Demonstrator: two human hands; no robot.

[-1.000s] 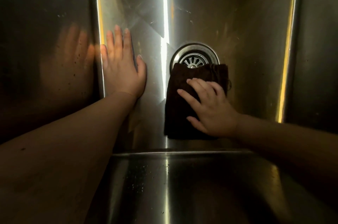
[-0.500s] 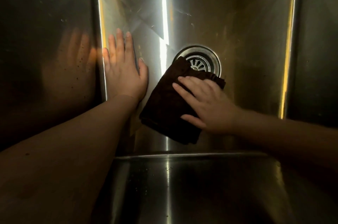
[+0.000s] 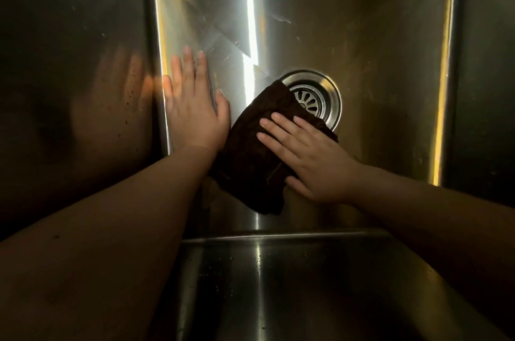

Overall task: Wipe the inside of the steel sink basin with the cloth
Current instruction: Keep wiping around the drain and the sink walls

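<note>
A dark brown folded cloth [image 3: 250, 151] lies on the floor of the steel sink basin [image 3: 376, 62], turned diagonally, its upper corner overlapping the rim of the round drain [image 3: 320, 98]. My right hand [image 3: 309, 159] presses flat on the cloth's right half, fingers spread and pointing up-left. My left hand [image 3: 192, 109] rests flat and empty on the basin floor against the left wall, its thumb side touching the cloth's left edge.
The basin's left wall [image 3: 83, 90] mirrors my left hand. The near wall [image 3: 278, 285] carries small specks and droplets. Bright light streaks run down the basin floor's middle and right edge.
My right hand has slid the cloth leftward and turned it from square to diagonal, uncovering more of the drain, until it meets my left hand. My left hand has stayed planted.
</note>
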